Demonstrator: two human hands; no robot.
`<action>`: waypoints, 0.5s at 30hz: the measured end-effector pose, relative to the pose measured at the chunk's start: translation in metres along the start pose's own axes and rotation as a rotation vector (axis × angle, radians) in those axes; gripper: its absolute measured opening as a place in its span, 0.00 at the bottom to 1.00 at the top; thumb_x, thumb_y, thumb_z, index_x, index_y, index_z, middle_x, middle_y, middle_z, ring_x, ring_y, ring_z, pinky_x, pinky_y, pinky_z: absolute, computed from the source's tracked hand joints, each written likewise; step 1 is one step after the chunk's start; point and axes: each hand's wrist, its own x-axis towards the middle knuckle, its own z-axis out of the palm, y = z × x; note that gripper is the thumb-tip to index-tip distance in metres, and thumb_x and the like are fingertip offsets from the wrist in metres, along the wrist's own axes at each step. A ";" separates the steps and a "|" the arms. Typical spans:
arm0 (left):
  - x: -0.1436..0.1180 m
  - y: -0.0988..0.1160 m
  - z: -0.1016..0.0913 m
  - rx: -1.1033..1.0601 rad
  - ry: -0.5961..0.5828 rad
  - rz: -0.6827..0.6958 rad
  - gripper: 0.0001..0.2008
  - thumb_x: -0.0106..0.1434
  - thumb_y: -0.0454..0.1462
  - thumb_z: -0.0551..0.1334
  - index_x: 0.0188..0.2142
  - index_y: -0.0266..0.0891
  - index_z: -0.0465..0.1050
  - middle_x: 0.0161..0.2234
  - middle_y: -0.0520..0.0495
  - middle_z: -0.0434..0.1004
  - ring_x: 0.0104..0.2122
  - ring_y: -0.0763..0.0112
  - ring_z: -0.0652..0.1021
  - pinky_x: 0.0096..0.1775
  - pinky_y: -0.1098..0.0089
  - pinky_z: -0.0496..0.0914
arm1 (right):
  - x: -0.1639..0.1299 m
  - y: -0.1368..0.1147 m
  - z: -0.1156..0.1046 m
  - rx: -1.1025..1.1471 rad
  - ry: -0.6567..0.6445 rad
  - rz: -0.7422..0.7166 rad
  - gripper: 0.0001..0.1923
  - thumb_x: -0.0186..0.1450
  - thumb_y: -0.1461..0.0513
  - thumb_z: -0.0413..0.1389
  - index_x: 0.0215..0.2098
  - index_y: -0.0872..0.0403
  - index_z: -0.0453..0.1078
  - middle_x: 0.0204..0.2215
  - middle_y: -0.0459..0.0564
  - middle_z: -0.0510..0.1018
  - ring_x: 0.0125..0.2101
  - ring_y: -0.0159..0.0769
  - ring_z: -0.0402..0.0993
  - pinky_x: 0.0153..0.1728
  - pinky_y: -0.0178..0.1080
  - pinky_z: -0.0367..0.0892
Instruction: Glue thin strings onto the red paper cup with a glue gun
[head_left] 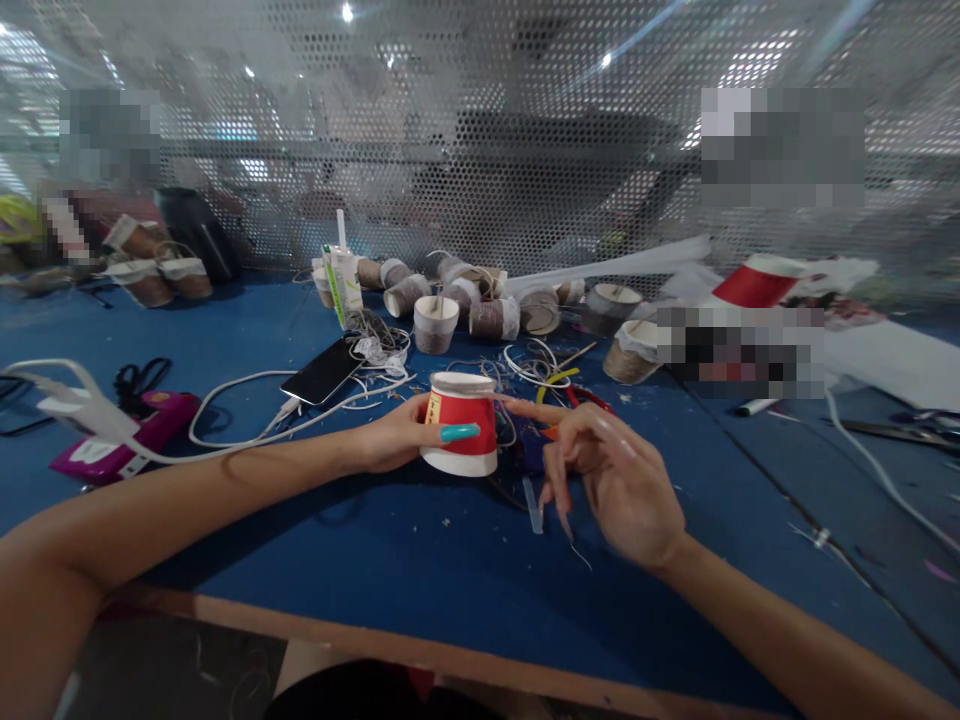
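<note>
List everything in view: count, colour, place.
Held cup: one, red and white, centre
Wrapped cups: over ten, grey-brown, table's rear
Cup-like piece: one, red and white, rear right
Carton: one, white-green, rear left
Phone: one, black, centre left
Power strip: one, purple, left
Cables: several, mostly white, both sides
Marker: one, white-black, right
Clutter: uncountable, mixed colours, centre right
Tabletop: one, seamed, blue, beneath
Mesh screen: one, grey, behind
Left hand: one, teal thumbnail, holding cup
Right hand: one, fingertip at cup's rim

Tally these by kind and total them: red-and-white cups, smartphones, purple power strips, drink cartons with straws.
Red-and-white cups: 2
Smartphone: 1
Purple power strip: 1
Drink carton with straw: 1
Total: 5
</note>
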 end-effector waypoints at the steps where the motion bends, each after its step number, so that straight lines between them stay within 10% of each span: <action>1: 0.000 0.000 0.000 -0.005 0.007 -0.005 0.33 0.40 0.45 0.78 0.44 0.35 0.75 0.40 0.40 0.81 0.39 0.61 0.81 0.46 0.61 0.71 | 0.002 -0.001 -0.001 0.013 0.062 -0.012 0.21 0.68 0.48 0.50 0.25 0.53 0.63 0.40 0.54 0.83 0.10 0.25 0.63 0.12 0.37 0.68; 5: 0.001 -0.001 -0.002 -0.001 0.002 -0.011 0.33 0.42 0.44 0.78 0.46 0.34 0.74 0.42 0.37 0.81 0.41 0.59 0.81 0.47 0.60 0.70 | 0.004 -0.003 -0.002 0.036 0.191 -0.103 0.20 0.66 0.49 0.52 0.23 0.52 0.62 0.37 0.53 0.83 0.10 0.26 0.61 0.10 0.36 0.63; 15: 0.003 -0.003 -0.004 -0.057 -0.036 0.013 0.34 0.41 0.41 0.78 0.48 0.36 0.74 0.45 0.39 0.80 0.44 0.59 0.80 0.50 0.60 0.68 | -0.011 0.000 0.005 -0.013 -0.228 0.011 0.17 0.68 0.48 0.51 0.32 0.52 0.65 0.56 0.58 0.74 0.18 0.27 0.70 0.21 0.38 0.72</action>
